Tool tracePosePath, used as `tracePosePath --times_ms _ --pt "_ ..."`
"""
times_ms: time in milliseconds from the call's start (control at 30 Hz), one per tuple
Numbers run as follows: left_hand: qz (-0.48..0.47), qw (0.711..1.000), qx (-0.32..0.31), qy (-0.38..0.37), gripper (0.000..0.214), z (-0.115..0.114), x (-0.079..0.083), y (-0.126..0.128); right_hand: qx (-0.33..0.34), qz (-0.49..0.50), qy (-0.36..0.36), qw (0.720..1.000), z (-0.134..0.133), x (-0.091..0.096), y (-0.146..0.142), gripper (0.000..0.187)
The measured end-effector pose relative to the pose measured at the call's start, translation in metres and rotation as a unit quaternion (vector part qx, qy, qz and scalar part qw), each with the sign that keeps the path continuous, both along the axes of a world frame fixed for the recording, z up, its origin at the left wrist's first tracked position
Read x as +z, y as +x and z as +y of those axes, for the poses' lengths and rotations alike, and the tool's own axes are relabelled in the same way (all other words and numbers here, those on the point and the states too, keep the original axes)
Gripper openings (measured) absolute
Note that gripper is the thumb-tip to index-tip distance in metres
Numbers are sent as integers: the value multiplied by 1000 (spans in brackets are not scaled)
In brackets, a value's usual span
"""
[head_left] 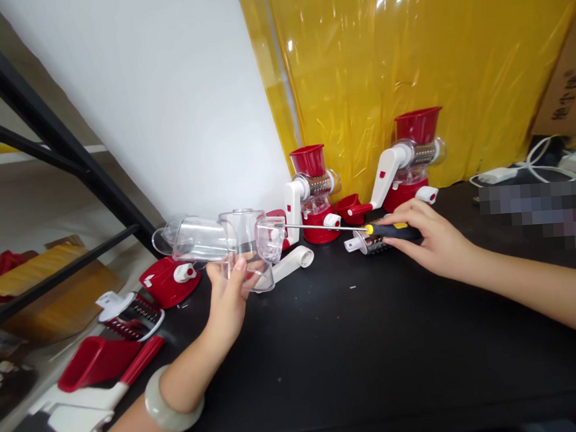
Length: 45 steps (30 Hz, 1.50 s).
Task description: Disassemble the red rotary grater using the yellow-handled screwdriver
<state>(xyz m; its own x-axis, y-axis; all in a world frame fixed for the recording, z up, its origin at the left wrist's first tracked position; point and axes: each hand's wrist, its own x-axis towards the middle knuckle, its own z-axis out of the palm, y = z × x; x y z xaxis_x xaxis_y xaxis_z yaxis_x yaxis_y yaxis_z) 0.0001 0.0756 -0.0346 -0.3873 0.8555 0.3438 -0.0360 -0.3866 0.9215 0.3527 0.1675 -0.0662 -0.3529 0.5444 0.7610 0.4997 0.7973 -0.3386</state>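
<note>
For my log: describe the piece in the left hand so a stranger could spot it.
Above the black table before the yellow sheet, the left hand holds up a clear plastic housing. The right hand points a screwdriver at it. Unlike the red-and-white graters behind, it is fully transparent.

clear glossy plastic housing, metal screwdriver shaft, matt black tabletop, glossy yellow sheet

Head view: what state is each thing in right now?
clear housing: lifted, gripped by the left hand.
screwdriver: held by the right hand, tip pointing toward the clear housing.
metal drum: lying on its side, beside the right hand.
grater by the wall: assembled, upright.
grater by the cables: assembled, upright.
red base: lying loose, not in either hand.
</note>
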Motion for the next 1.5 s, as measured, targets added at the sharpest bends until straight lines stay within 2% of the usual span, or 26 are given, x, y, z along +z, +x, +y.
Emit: tracePosePath --times_ms 100,233,433,933,1500 --pt "-1 1000 3 1 67 0 0 1 -5 14 17 1000 1 0 0 24" --pt "-19 1000 10 -6 67 1 1 1 7 -3 -17 1000 -1 -1 -1 39" --pt "-19 1000 4 -12 62 3 0 -3 31 -27 -55 998 -2 -2 -1 29" --pt "-14 1000 5 -18 66 2 2 -1 20 -13 15 1000 -2 0 -1 23" --pt "-10 1000 1 -14 70 3 2 -3 -3 -17 45 999 0 1 2 27"
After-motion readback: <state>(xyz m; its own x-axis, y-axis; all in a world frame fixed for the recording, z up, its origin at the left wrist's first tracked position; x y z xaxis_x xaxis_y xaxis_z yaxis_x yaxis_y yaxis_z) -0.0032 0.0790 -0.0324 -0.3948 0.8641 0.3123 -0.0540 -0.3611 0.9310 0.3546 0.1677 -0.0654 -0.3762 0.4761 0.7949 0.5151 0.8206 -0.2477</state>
